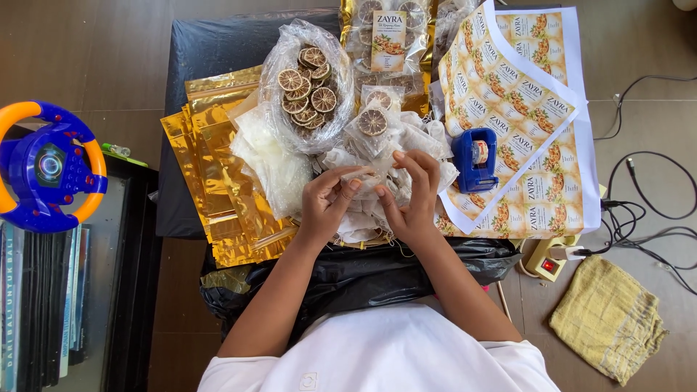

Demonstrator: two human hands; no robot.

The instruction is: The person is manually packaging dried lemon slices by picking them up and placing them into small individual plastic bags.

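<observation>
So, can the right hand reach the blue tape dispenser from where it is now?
Probably yes. The blue tape dispenser sits just beside the right hand, on the label sheets, with nothing between them. But that hand's fingers are busy with a small white bag.

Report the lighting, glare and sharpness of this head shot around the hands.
Head view: soft, even daylight with only faint shadows under the left hand and right hand; bright glare on the gold foil pouches and on the clear bag of dried citrus slices; hands and the thin white sachet between them are sharp; slight wide-angle bending toward the edges, as at the toy steering wheel.
</observation>
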